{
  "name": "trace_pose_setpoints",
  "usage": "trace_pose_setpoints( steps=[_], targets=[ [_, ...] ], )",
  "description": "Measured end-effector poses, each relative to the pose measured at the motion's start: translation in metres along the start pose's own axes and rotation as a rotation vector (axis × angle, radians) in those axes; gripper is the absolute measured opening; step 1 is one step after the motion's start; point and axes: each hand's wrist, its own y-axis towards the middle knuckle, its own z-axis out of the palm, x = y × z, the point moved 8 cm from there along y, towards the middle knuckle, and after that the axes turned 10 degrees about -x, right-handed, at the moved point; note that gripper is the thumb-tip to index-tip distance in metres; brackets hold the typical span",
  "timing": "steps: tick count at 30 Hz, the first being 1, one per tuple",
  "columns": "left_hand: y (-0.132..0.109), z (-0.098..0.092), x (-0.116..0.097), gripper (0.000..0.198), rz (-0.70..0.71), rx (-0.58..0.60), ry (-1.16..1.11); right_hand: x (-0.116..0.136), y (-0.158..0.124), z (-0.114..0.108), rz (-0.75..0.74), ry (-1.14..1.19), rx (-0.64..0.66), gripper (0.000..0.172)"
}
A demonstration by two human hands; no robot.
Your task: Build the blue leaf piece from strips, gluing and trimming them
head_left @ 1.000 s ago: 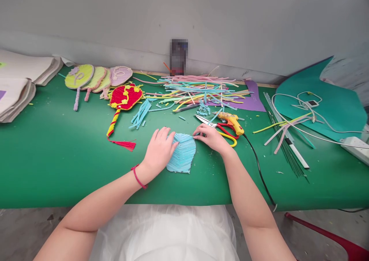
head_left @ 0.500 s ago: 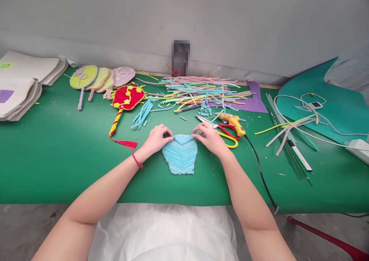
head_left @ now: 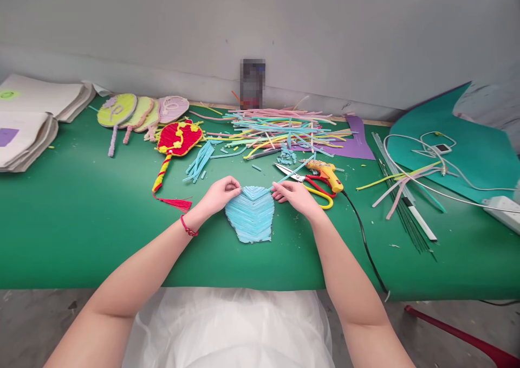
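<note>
A light-blue fan-shaped panel (head_left: 252, 221), covered in pipe cleaners laid in a V pattern, lies flat before me. At its upper left edge my left hand (head_left: 222, 193) is closed, thumb and fingertips pinching the rim. My right hand (head_left: 293, 195) pinches a light-blue pipe cleaner (head_left: 299, 166) by the panel's upper right edge; its free end slants up and away to the right. Just beyond that hand lie scissors (head_left: 317, 186) with red and yellow handles, partly under a yellow glue gun (head_left: 327, 174).
A red-and-yellow fan (head_left: 180, 139) with a tassel lies left, several pastel fans (head_left: 117, 109) behind it. Loose pipe cleaners (head_left: 280, 124) pile up at the back. Cut blue pieces (head_left: 199, 162) lie nearer. On the right are wires, a white cable and a teal sheet (head_left: 483, 151).
My right hand has turned and its fingers have curled in beside the panel. The blue pipe cleaner now shows running out from its pinch. My left hand stays at the upper left edge.
</note>
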Motion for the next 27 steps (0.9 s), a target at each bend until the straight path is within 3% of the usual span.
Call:
trace_pose_setpoints(
  steps=[5, 9, 14, 20, 27],
  targets=[
    [0.001, -0.004, -0.005, 0.028, 0.0, -0.049, -0.071, -0.003, -0.005, 0.005, 0.164, 0.245, 0.006, 0.036],
    [-0.002, -0.004, -0.012, 0.029, 0.031, -0.086, -0.114, 0.01, -0.012, 0.027, 0.089, 0.371, 0.11, 0.037],
    [-0.006, -0.003, -0.017, 0.027, 0.034, -0.107, -0.156, 0.01, -0.01, 0.039, -0.005, 0.459, 0.053, 0.036],
    [-0.007, -0.004, -0.017, 0.026, 0.021, -0.123, -0.178, 0.012, -0.009, 0.04, -0.03, 0.503, 0.036, 0.031],
    [-0.011, 0.004, -0.018, 0.025, 0.011, -0.077, -0.202, 0.009, -0.01, 0.046, 0.053, 0.519, 0.037, 0.032]
  ],
)
